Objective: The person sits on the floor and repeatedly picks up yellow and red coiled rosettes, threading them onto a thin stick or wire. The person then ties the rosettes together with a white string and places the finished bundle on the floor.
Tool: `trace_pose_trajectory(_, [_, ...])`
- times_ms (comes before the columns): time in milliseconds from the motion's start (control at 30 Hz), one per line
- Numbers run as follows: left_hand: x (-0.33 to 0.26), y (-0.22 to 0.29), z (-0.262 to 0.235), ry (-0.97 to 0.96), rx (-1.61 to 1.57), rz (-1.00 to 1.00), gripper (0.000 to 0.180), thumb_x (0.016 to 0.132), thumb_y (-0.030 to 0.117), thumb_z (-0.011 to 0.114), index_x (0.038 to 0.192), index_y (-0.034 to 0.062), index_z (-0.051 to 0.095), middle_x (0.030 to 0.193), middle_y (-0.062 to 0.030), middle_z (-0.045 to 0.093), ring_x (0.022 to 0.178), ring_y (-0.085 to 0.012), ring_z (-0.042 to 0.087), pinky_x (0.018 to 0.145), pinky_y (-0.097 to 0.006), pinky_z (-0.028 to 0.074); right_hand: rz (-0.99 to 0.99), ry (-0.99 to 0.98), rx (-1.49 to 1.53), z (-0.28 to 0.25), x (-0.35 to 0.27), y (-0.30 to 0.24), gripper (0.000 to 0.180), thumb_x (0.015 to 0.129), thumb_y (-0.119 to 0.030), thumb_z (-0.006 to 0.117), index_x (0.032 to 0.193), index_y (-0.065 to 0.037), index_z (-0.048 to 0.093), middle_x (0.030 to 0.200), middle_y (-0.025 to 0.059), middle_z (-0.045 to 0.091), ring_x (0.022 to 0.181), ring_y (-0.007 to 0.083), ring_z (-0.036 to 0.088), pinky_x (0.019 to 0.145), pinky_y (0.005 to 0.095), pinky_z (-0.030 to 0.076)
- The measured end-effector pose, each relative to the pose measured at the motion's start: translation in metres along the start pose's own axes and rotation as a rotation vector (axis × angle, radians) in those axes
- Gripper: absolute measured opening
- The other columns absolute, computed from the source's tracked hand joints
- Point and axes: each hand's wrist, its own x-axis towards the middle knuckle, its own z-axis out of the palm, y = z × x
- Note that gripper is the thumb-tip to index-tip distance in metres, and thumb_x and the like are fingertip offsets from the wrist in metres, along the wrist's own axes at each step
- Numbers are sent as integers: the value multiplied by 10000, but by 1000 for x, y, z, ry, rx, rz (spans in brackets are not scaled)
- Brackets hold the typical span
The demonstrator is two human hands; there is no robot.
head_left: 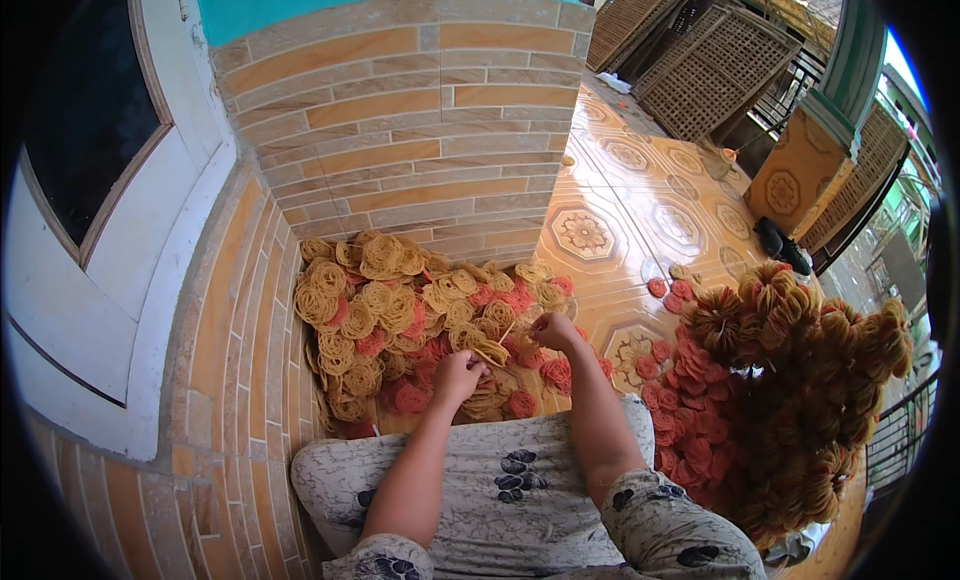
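My left hand is closed, pinching a few yellow coiled discs that look like flat nests of noodle strands. A thin pale strip rises beside those discs, between my hands. To its right, my right hand is closed with fingertips together; what they hold is too small to make out. Both hands hover over a heap of yellow coiled discs mixed with reddish-pink coiled discs. The heap lies against the wall corner in front of my knees, which are covered by patterned cloth.
Thick bundles of strung discs stand at the right. Beside them lies a pile of pink discs on the tiled floor. A tiled wall, a white door, woven racks and dark shoes surround the area.
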Motion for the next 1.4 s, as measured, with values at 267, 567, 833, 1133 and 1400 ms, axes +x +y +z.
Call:
trace_pose_trajectory(267, [6,-7,4,22,-27,30,177,878,171,627,947,14,669,866,-63,719,800,-175,684,710,-317,509,-127,47,456,-16,-18,-44,179,852,-128,668,940,0,580,787,57,635,700,126,638,596,268,512])
trace_pose_trajectory(567, [10,-14,8,45,-275,5,157,896,134,602,938,-8,652,882,-85,715,800,-162,678,706,-295,504,-335,53,351,-11,-16,-61,243,817,-213,690,940,-13,628,812,71,646,749,178,630,670,340,506])
trace_pose_trajectory(833, [11,-19,1,280,-216,29,145,893,130,592,923,-6,632,822,-75,716,744,-182,684,673,-302,511,-511,524,-39,41,28,-83,332,805,-227,654,1084,-49,623,1196,170,582,1018,325,600,867,445,459])
trace_pose_trajectory(1133, [14,-19,5,171,-296,5,125,913,97,568,959,-8,619,861,-65,705,782,-123,648,731,-261,484,-54,339,137,32,29,-49,315,851,-378,619,981,-102,700,837,124,692,829,308,666,840,441,456])
trace_pose_trajectory(1400, [16,-23,10,140,-299,31,114,918,91,570,925,-9,623,844,-50,685,759,-119,631,698,-266,482,-251,194,246,16,14,-44,360,904,-373,579,1060,-62,672,954,125,685,910,257,631,819,375,468])
